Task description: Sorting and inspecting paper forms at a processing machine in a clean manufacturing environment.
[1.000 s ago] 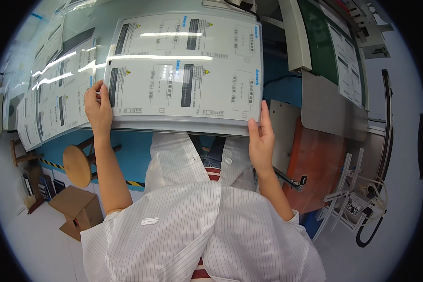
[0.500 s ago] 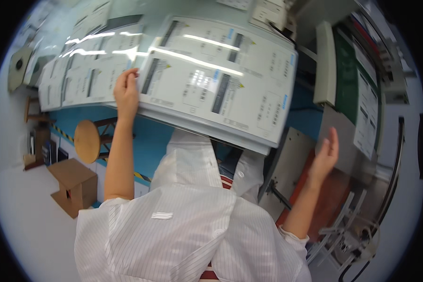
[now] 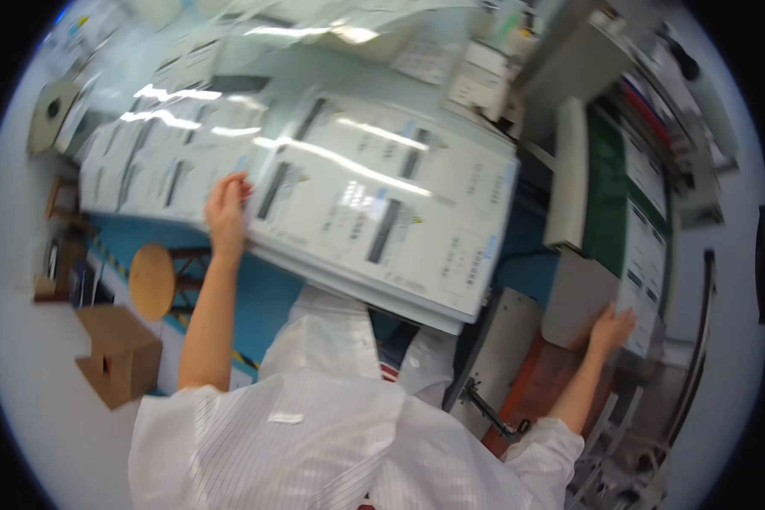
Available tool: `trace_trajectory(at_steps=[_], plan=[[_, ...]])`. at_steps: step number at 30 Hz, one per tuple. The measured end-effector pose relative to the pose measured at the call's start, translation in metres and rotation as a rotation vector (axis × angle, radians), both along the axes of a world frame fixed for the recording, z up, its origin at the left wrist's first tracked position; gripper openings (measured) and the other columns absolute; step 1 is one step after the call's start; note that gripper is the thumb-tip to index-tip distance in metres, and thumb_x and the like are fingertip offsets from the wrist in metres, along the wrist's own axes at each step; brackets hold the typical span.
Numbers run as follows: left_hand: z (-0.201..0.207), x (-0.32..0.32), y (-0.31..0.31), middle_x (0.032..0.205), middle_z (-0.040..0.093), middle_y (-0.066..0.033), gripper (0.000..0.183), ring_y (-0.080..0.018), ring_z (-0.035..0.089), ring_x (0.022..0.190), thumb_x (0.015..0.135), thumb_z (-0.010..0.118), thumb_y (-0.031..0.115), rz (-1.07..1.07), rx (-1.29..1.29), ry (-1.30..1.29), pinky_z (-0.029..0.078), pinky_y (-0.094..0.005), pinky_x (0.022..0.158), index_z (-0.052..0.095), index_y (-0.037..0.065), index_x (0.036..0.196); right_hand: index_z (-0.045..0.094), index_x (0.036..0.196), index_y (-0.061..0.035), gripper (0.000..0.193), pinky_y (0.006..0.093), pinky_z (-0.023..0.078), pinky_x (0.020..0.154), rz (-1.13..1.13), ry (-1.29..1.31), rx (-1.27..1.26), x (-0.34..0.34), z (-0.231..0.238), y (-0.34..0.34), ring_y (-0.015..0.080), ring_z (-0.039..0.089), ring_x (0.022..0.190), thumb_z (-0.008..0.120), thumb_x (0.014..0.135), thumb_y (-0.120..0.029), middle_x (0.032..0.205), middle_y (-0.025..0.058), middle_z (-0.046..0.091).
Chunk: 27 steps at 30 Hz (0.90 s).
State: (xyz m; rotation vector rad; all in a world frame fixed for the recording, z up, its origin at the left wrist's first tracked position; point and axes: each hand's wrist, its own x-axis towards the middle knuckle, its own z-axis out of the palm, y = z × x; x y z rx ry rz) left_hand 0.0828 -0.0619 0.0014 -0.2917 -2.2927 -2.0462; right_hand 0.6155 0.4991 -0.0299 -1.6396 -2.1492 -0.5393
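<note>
My left hand (image 3: 227, 208) is at the left edge of a stack of white printed sheets (image 3: 314, 229), fingers curled together. Whether a sheet edge is pinched in them is hidden. Dark bars, small yellow triangles and blue marks are printed on the top sheet, and ceiling light glares across it. Out to the right, my right hand (image 3: 609, 330) reaches the near end of a printed sheet (image 3: 646, 255) lying along a green belt (image 3: 602, 183). Its fingers are apart and touch that sheet's near end; they are slightly blurred.
More printed sheets (image 3: 157, 161) lie left of the stack. A round wooden stool (image 3: 152, 281) and a cardboard box (image 3: 121, 353) stand on the floor at left. A grey metal panel (image 3: 580, 299) borders the belt. White power sockets (image 3: 480, 76) sit behind the stack.
My right hand has moved from the air beside the machine onto the near end of the sheet on the belt. My left hand stays at the stack's edge. The view has shifted.
</note>
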Motion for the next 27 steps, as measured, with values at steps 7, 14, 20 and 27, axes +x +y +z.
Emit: trace_trajectory(at_steps=[7,14,20,27], plan=[[-0.027,-0.027,-0.032,0.097,0.063,-0.0045,0.026,-0.0102,0.058,0.088,0.101,0.046,0.018,-0.037,0.008,0.023,0.046,-0.0233,0.081,0.062,0.001,0.113,0.034,0.145,-0.0041,0.064,0.0535,0.018,0.113,-0.226,0.149,-0.252,-0.037,0.02,-0.022,0.0351,0.021,0.142,0.043,0.095,-0.044,0.151,0.0204,0.028],[-0.013,-0.018,-0.011,0.095,0.06,-0.0027,0.027,-0.0083,0.052,0.085,0.102,0.044,0.016,-0.051,0.019,0.022,0.043,-0.022,0.08,0.062,0.0,0.113,0.025,0.148,-0.0028,0.068,0.0536,0.009,0.115,-0.224,0.239,-0.462,-0.035,0.03,-0.07,0.0374,0.015,0.144,0.033,0.097,-0.048,0.154,0.023,0.021],[-0.013,-0.014,-0.002,0.095,0.06,-0.0027,0.027,-0.0083,0.053,0.086,0.102,0.043,0.016,-0.073,0.003,0.049,0.043,-0.0224,0.08,0.062,0.0,0.113,0.018,0.149,0.0004,0.083,0.0527,0.005,0.115,-0.002,0.296,-0.573,-0.028,0.047,-0.154,0.0421,0.006,0.144,0.045,0.092,-0.055,0.154,0.0289,0.012],[-0.009,-0.007,-0.015,0.096,0.062,-0.0036,0.026,-0.0099,0.056,0.088,0.101,0.046,0.016,-0.043,-0.024,0.052,0.046,-0.0232,0.082,0.061,0.0,0.113,0.014,0.149,0.0011,0.095,0.0439,0.013,0.116,0.113,0.001,-0.859,-0.047,0.091,-0.185,0.0448,0.006,0.143,0.073,0.078,-0.019,0.152,0.0332,0.007]])
